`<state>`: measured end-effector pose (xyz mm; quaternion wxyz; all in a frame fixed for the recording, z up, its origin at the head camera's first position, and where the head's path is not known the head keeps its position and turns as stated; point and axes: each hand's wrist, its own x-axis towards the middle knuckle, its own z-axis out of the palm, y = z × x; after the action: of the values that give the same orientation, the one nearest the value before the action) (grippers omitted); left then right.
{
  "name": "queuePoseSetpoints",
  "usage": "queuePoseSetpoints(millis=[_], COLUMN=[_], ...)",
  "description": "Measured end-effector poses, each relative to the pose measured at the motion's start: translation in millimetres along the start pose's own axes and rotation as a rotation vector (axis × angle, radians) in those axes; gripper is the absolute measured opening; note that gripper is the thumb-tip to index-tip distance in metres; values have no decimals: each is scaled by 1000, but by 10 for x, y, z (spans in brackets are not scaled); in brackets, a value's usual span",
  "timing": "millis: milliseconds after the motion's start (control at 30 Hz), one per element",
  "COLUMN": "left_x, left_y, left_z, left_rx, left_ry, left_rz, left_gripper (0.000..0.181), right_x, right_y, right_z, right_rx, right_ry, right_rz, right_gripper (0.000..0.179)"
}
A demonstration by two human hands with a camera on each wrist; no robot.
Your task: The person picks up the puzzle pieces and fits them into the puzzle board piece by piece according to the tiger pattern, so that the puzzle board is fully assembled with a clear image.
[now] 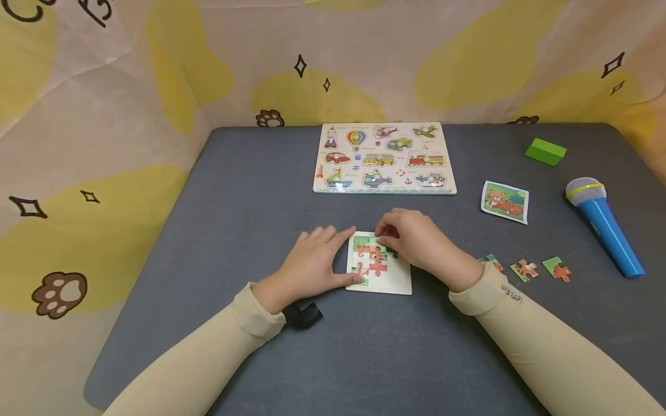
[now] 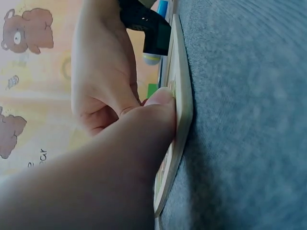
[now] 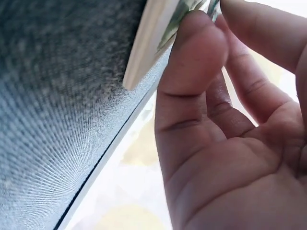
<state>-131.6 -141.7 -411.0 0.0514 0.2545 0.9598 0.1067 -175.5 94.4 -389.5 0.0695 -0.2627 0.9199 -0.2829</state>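
Observation:
A small cream puzzle board (image 1: 396,282) lies flat on the table, with several green and orange pieces (image 1: 377,267) laid in its left and middle part. My left hand (image 1: 311,261) steadies its left side, fingers outstretched, index tip at the top left corner and thumb on the lower left. In the left wrist view the thumb (image 2: 160,98) presses on the board's face. At the upper right of the laid pieces, my right hand (image 1: 418,242) pinches a puzzle piece (image 3: 213,8) between thumb and index finger. Its fingers mostly hide that piece.
Loose puzzle pieces (image 1: 524,270) lie right of the right wrist, some partly behind the sleeve. Beyond them are a tiger picture card (image 1: 504,202), a blue toy microphone (image 1: 609,228) and a green block (image 1: 546,151). A vehicle puzzle board (image 1: 385,159) lies at the back.

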Motion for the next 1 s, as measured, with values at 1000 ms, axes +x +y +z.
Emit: queuePoseSetpoints(millis=[1000], left_x=[-5], left_y=[-14], left_z=[38], left_rx=[-97], left_ry=[1], left_rz=[378], left_gripper=[49], right_x=[-52], right_y=[58], right_z=[-152], right_rx=[-175], right_ry=[-100], right_rz=[-270], right_gripper=[19])
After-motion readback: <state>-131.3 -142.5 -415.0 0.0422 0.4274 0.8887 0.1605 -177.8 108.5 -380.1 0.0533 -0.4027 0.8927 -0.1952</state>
